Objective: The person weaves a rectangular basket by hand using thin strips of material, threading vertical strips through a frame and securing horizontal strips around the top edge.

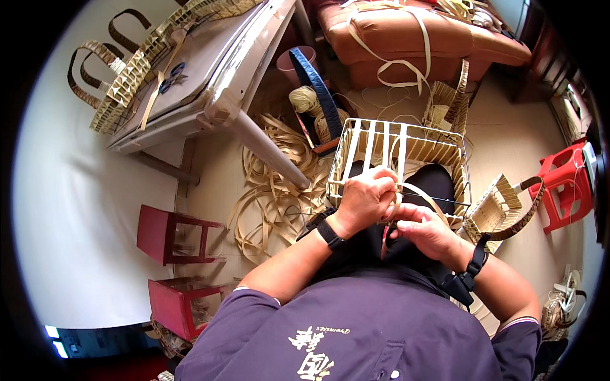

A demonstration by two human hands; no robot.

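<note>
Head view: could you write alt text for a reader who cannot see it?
A person pinches a pale flat strip in the left hand, right hand beside it, at a wire-framed basket. Loose strips lie heaped near a table; a handled basket sits at right.

On the front of my dark shirt [375, 301] I observed two large, pale, Chinese-style characters [307, 339], the lower close to the view's bottom edge, and one short line of much smaller pale lettering [335, 330] beside the upper.
</note>
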